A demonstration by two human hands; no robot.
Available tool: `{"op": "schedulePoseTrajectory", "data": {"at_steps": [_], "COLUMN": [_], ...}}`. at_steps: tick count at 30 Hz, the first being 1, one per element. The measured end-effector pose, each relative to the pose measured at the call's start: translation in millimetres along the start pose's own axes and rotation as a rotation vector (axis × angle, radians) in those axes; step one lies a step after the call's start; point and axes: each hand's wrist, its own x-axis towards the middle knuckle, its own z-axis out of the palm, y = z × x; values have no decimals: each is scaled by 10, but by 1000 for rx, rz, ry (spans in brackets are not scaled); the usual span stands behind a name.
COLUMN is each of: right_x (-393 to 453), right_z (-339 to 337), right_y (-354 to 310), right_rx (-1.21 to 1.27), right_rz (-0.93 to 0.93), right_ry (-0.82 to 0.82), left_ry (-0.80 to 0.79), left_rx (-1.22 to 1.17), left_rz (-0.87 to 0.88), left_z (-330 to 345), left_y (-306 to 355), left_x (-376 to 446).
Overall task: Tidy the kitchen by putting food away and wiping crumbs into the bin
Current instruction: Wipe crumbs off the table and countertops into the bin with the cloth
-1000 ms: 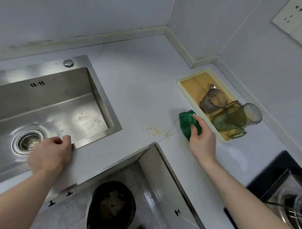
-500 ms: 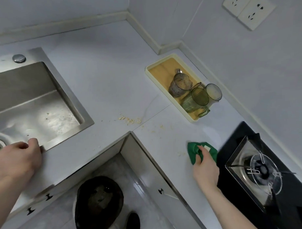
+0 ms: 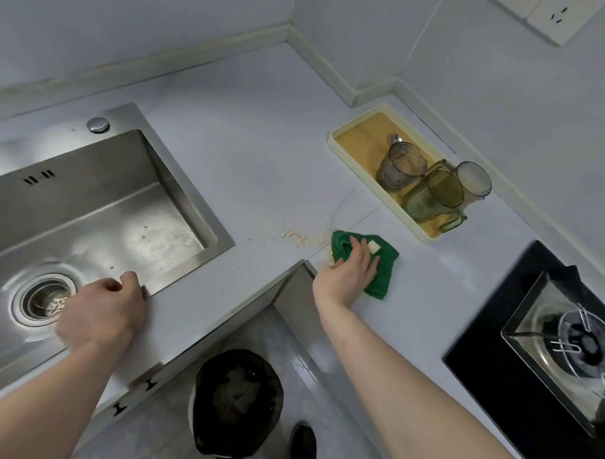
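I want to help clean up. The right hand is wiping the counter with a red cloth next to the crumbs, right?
Not quite: the cloth is green, not red. The head view shows the right hand pressing it on the counter next to the crumbs.

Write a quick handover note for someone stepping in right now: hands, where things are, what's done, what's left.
Left hand rests on the sink's front rim, holding nothing.
Right hand presses the green cloth flat on the counter, just right of the crumbs.
Bin stands open on the floor below the counter's inner corner.
Done: no food left out on the counter.
Left: sweep the crumbs to the corner edge and into the bin.
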Motion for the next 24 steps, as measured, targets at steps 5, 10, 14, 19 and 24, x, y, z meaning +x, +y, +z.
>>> {"op": "schedulePoseTrajectory", "data": {"at_steps": [5,10,14,19,24], "right_x": [67,270,740,964,869], "right_z": [256,-107,-415,-330,-81], "right_y": [-398,-251,12,278,115], "right_rx": [161,315,211,-102,-57], "right_rz": [-195,-187,-188,-286,-218], "right_ry": [-169,-110,-52,-194,-122], "left_ry": [36,29,34,42,54], "left_rx": [0,12,5,11,26], "left_rz": [-1,13,19,24,40], "left_z": [21,48,47,73,94], "left_y": [-21,-44,-31,-44,-59], "left_x": [22,29,39,67,98]}}
